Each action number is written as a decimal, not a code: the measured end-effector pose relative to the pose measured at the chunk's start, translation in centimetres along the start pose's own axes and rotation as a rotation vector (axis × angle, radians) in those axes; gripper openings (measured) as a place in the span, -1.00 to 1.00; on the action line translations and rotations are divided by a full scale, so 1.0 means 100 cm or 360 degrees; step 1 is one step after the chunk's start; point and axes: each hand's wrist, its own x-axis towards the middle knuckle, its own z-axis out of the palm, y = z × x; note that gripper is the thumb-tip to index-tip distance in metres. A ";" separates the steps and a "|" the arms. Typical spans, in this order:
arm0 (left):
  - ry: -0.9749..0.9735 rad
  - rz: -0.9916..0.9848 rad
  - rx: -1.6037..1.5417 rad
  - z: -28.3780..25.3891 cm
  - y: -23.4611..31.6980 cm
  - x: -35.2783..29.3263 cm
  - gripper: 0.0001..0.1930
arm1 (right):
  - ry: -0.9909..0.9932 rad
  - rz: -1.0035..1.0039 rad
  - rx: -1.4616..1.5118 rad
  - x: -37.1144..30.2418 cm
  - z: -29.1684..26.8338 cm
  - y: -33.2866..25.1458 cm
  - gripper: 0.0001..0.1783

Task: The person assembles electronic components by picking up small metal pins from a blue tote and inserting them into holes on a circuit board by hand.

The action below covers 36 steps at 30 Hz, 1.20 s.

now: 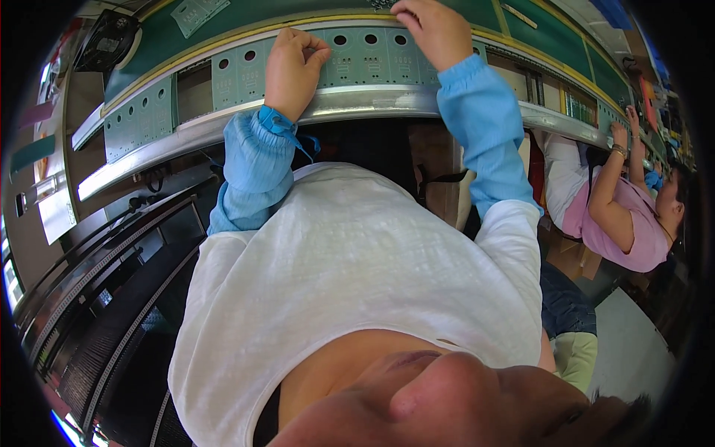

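My left hand (294, 71) is over a grey-green circuit board (356, 63) with round dark holes, its thumb and fingertips pinched together. Whatever those fingertips hold, if anything, is too small to make out. Farther right and higher, my right hand (436, 30) reaches past the board's far edge, its fingers drawn together beside a small heap of metallic parts (381, 4). I cannot see what is between them. A blue strap (278, 123) circles my left wrist, and both forearms wear light blue sleeves.
The boards lie along a conveyor with a metal rail (372, 100) at its near side. Another board (140, 123) is at the left, near a black fan-like device (108, 41). A loose board (197, 13) rests on the green bench. At the right, a co-worker (618, 201) in pink works along the same line.
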 end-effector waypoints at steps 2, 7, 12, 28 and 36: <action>-0.0044 -0.0016 -0.0009 0.005 0.005 0.003 -0.88 | 0.0059 0.0043 0.0036 0.019 0.004 0.025 -0.90; 0.0001 0.0007 0.0157 0.015 0.003 -0.003 -0.90 | -0.0033 0.0094 0.0030 0.032 0.022 0.029 -0.85; 0.0009 0.0058 0.0332 0.021 0.007 -0.004 -0.89 | -0.0009 0.0218 -0.0034 0.030 0.032 0.028 -0.84; 0.0060 0.0112 0.0540 0.025 0.019 -0.007 -0.91 | 0.0213 0.0160 0.0164 0.031 0.034 0.042 -0.87; 0.0159 0.0142 0.0835 0.035 0.031 -0.005 -0.91 | 0.0302 0.0005 0.0246 0.029 0.024 0.041 -0.92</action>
